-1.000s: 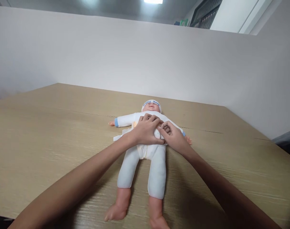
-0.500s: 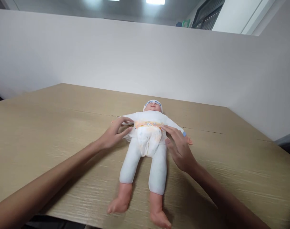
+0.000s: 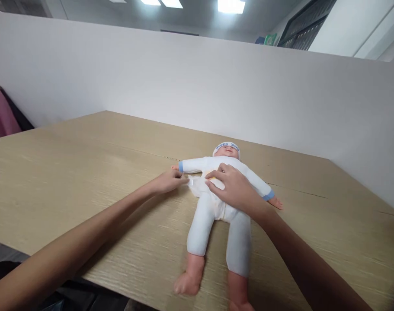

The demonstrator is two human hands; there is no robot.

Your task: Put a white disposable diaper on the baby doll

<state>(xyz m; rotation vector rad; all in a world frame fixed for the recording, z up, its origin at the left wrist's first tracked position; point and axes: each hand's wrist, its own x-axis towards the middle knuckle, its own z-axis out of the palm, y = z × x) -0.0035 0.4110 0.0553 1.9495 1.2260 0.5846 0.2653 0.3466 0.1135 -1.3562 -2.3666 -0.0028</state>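
A baby doll in a white suit and white cap lies on its back on the wooden table, head away from me. A white diaper wraps its waist. My left hand pinches the diaper's side tab at the doll's left flank, fingers closed. My right hand lies flat over the doll's belly, fingers spread and pressing on the diaper front.
A white partition wall runs behind the table and along its right side. Something pink shows at the far left. The table's near edge cuts across the lower left.
My right hand moved from beside the doll's hip onto its belly. My left hand closed on the diaper tab. The view shifted, placing the doll further right.
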